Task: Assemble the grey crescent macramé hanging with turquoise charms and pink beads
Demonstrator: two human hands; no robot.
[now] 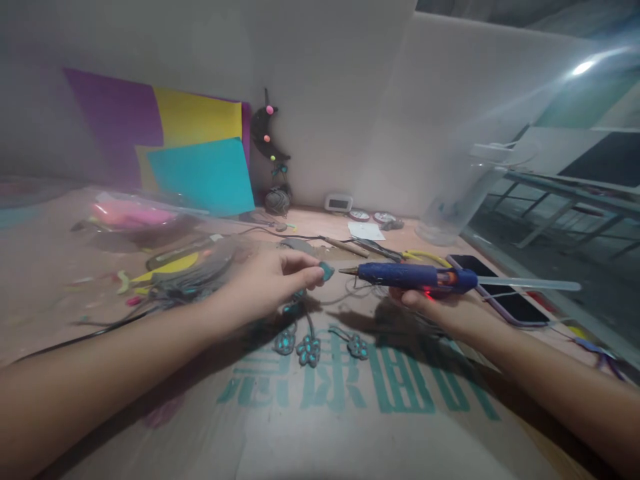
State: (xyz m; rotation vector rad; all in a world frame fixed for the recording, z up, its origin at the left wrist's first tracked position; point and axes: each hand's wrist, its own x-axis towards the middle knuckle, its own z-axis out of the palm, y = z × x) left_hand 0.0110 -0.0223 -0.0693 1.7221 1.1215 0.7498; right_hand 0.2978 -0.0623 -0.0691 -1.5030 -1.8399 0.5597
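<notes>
The bench [40,293] lies open on my side of the glue gun [410,275]; clutter crowds the edge beyond the gun; my right hand [440,308] has its grip wrapped round the gun, blue-bodied, nozzle pointing left, clear stick jutting out behind; just off the gun's nozzle my left hand [270,280] pinches a teal piece [327,270], small, its shape too blurred for me to tell; teal flowers [307,347] lie nearer me than the gun.

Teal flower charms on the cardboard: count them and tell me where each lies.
3. The left charm, the middle charm close beside it, and the right charm set apart, all on the cardboard just below the left hand. Others may be hidden under that hand.
</notes>
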